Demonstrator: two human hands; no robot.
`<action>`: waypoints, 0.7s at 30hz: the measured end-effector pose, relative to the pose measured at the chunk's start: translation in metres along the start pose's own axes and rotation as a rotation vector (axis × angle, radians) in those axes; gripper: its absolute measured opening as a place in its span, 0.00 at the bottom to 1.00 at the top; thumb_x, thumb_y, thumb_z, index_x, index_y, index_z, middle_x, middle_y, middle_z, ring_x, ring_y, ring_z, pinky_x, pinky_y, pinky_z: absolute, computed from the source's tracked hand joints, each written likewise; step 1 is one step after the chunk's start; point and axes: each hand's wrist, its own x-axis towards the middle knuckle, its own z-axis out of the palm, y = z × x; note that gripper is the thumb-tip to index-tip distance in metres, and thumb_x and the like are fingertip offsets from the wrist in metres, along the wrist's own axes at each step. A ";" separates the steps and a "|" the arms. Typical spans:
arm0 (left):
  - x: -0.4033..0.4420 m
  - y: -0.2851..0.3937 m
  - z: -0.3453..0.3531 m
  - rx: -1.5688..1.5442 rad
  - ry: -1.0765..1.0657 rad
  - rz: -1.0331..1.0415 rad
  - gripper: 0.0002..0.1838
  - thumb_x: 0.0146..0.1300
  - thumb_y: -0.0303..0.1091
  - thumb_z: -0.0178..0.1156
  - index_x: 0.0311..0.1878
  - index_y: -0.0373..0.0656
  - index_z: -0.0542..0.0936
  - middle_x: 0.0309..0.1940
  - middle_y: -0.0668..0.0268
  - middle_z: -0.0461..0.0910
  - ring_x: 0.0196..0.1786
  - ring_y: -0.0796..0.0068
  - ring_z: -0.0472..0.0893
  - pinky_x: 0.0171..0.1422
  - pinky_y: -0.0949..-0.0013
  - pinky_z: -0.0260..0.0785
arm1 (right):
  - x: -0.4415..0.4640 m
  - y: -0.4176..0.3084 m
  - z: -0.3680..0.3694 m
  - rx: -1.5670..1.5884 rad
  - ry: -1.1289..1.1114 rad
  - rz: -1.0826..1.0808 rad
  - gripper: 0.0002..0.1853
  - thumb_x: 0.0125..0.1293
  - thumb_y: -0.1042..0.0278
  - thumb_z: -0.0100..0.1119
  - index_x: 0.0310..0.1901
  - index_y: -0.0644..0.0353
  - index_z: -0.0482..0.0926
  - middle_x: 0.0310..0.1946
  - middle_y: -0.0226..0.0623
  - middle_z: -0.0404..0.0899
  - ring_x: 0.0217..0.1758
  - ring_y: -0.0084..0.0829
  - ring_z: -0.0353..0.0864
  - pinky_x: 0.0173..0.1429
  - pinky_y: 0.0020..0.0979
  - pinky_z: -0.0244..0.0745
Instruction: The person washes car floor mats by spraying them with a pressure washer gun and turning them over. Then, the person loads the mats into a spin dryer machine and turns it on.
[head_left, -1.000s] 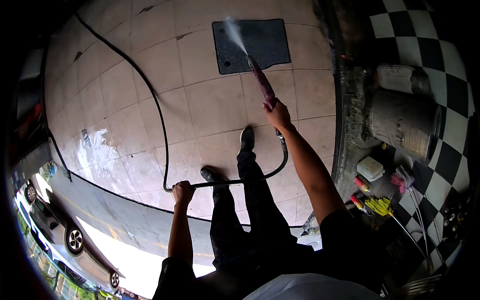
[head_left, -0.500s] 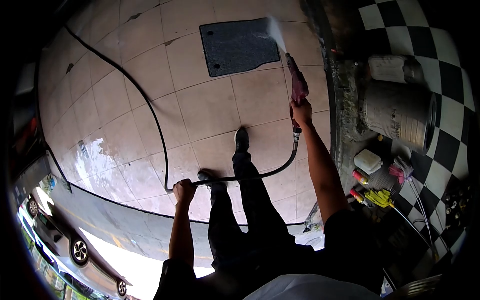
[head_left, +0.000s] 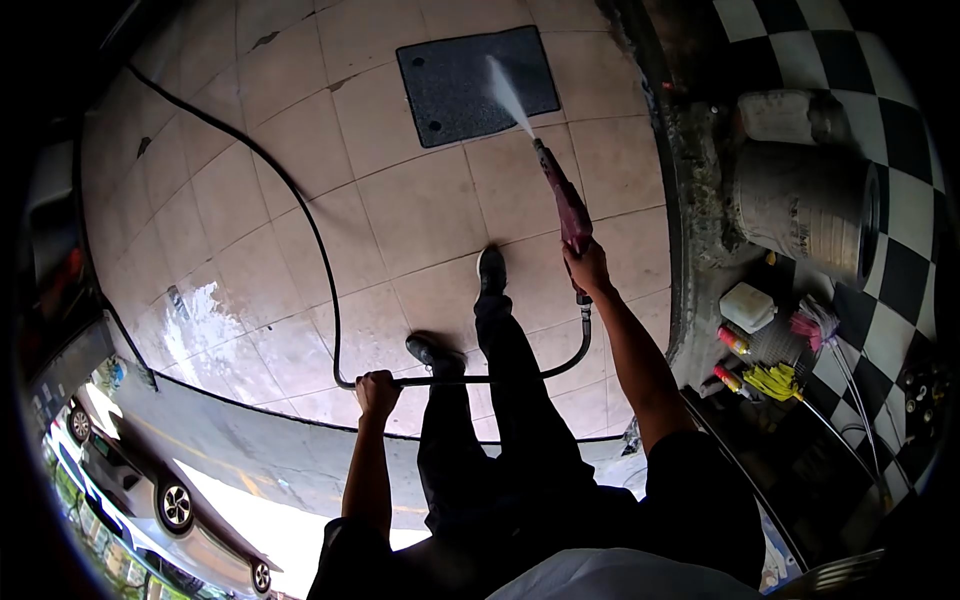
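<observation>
My right hand [head_left: 587, 268] is wrapped round the grip of a dark red pressure washer gun [head_left: 568, 208]. A white fan of spray [head_left: 508, 93] leaves its nozzle and lands on a dark grey floor mat [head_left: 455, 100], which lies flat on the tiles. From the gun's lower end a black hose [head_left: 480, 380] curves across in front of my legs. My left hand [head_left: 377, 394] is closed round that hose at lower left. Beyond it, the hose bends up and runs to the upper left.
Pale tiles [head_left: 420, 215] cover the floor under my shoes [head_left: 490, 270]. Along the right, by a raised edge, are a large drum [head_left: 800, 215], a white jug [head_left: 747, 307], red bottles [head_left: 733, 340], and a yellow mop head [head_left: 773, 381]. A parked car [head_left: 185, 530] is at lower left.
The gun has swung left and drawn back slightly toward me. Its spray has moved from the mat's right edge to its middle. My left hand keeps hold of the hose.
</observation>
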 end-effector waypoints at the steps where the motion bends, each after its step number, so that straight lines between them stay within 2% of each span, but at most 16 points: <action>1: 0.000 -0.001 0.002 0.003 0.003 0.005 0.15 0.41 0.43 0.70 0.17 0.43 0.78 0.18 0.57 0.78 0.25 0.54 0.79 0.31 0.57 0.70 | 0.001 0.005 -0.007 0.068 -0.047 0.129 0.22 0.55 0.52 0.63 0.38 0.66 0.76 0.27 0.54 0.79 0.34 0.54 0.80 0.36 0.44 0.75; 3: 0.004 -0.002 0.000 0.000 -0.003 -0.003 0.15 0.41 0.43 0.70 0.17 0.43 0.78 0.18 0.57 0.78 0.25 0.54 0.79 0.30 0.57 0.70 | 0.005 0.040 -0.003 0.127 0.041 0.145 0.22 0.55 0.52 0.63 0.38 0.66 0.76 0.28 0.55 0.79 0.36 0.55 0.79 0.37 0.45 0.74; 7: 0.011 0.003 -0.006 0.057 0.006 0.039 0.12 0.43 0.41 0.67 0.17 0.44 0.79 0.17 0.58 0.78 0.24 0.56 0.80 0.31 0.58 0.70 | -0.007 0.055 0.002 0.147 -0.029 0.215 0.22 0.55 0.52 0.63 0.40 0.65 0.76 0.31 0.56 0.79 0.37 0.55 0.79 0.38 0.45 0.74; 8: 0.011 0.004 -0.007 0.063 0.004 0.039 0.12 0.43 0.41 0.67 0.17 0.44 0.79 0.18 0.58 0.78 0.24 0.56 0.80 0.31 0.58 0.70 | -0.014 0.050 0.006 0.144 -0.042 0.160 0.22 0.55 0.51 0.63 0.41 0.64 0.75 0.31 0.55 0.79 0.37 0.54 0.79 0.37 0.45 0.74; 9: 0.011 0.004 -0.007 0.069 0.000 0.040 0.12 0.43 0.41 0.67 0.17 0.44 0.79 0.18 0.58 0.78 0.24 0.57 0.80 0.31 0.58 0.70 | -0.020 0.044 0.013 0.117 -0.065 0.224 0.22 0.56 0.51 0.62 0.41 0.64 0.75 0.31 0.54 0.80 0.38 0.54 0.80 0.37 0.45 0.74; 11: 0.009 0.001 -0.007 0.097 -0.022 0.039 0.12 0.43 0.41 0.68 0.17 0.44 0.79 0.18 0.58 0.79 0.25 0.57 0.80 0.33 0.58 0.70 | -0.036 0.013 0.018 0.000 -0.121 0.145 0.23 0.56 0.50 0.62 0.42 0.63 0.75 0.32 0.54 0.80 0.38 0.53 0.80 0.39 0.46 0.75; 17: -0.003 -0.009 -0.001 0.101 -0.073 0.044 0.11 0.40 0.39 0.70 0.18 0.44 0.79 0.19 0.60 0.79 0.26 0.58 0.80 0.34 0.58 0.70 | -0.060 -0.010 0.048 0.017 -0.243 0.015 0.21 0.57 0.48 0.60 0.42 0.57 0.73 0.32 0.51 0.80 0.38 0.54 0.80 0.40 0.46 0.76; 21: 0.003 -0.007 -0.001 0.081 -0.074 0.053 0.12 0.41 0.40 0.70 0.19 0.44 0.79 0.19 0.59 0.79 0.26 0.58 0.80 0.33 0.58 0.71 | -0.039 0.011 0.032 0.026 -0.087 0.094 0.23 0.56 0.49 0.62 0.42 0.62 0.75 0.32 0.53 0.80 0.37 0.53 0.80 0.38 0.46 0.76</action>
